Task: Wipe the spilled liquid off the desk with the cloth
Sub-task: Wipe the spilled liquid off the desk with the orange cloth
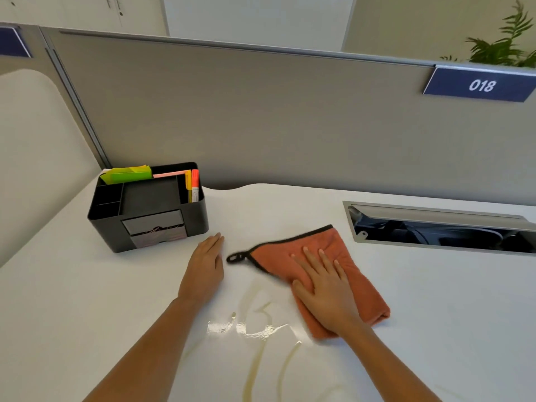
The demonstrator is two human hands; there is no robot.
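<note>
An orange cloth (359, 274) with a black trim and hanging loop lies folded on the white desk (435, 314). My right hand (322, 288) presses flat on the cloth, fingers spread. Yellowish spilled liquid (261, 338) streaks the desk just left of and below the cloth, with a shiny wet patch near its middle. My left hand (206, 268) rests flat on the desk, left of the cloth's loop, holding nothing.
A black desk organizer (150, 210) with sticky notes and markers stands at the back left, just beyond my left hand. An open cable slot (441, 227) is set in the desk at the back right. A grey partition (261, 111) closes the far side.
</note>
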